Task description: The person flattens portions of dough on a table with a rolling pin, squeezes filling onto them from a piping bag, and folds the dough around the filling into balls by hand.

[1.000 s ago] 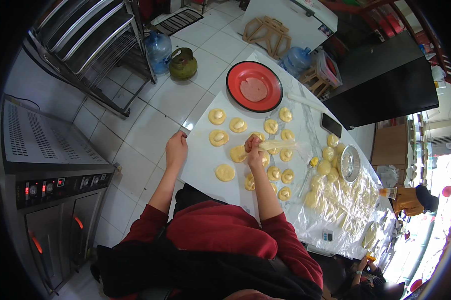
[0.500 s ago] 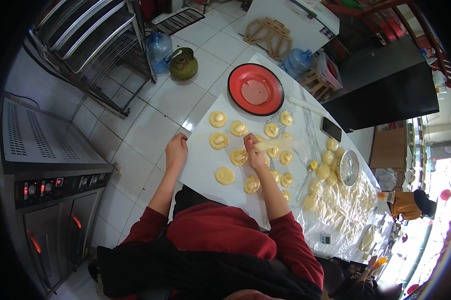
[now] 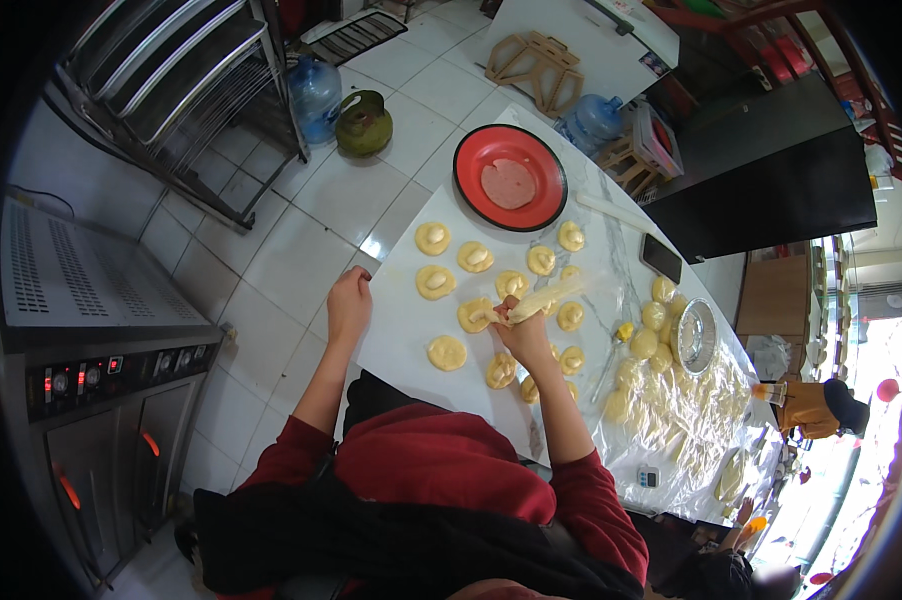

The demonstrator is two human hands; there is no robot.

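Note:
My right hand [image 3: 523,335] is closed around a clear piping bag [image 3: 551,298] with pale yellow filling. The bag's narrow end points left, over a flattened dough round [image 3: 474,315]. Whether the tip touches it is hard to see. Several other dough rounds [image 3: 435,281] lie about in rows, most with a pale blob in the middle; a plain one [image 3: 447,352] sits at the near left. My left hand [image 3: 349,308] rests at the left edge of the white table [image 3: 396,330], fingers curled over it. My right hand hides some rounds behind it.
Farther back on the table stands a red plate [image 3: 471,180] with a pink disc. To the right are a phone [image 3: 661,258], a metal bowl [image 3: 696,337], dough balls under plastic film [image 3: 671,430], and a small timer [image 3: 648,476]. An oven [image 3: 121,370] stands left.
My right hand has moved slightly nearer with the piping bag, its narrow end now over a dough round to the left. A round behind the hand has come into view. My left hand stays put.

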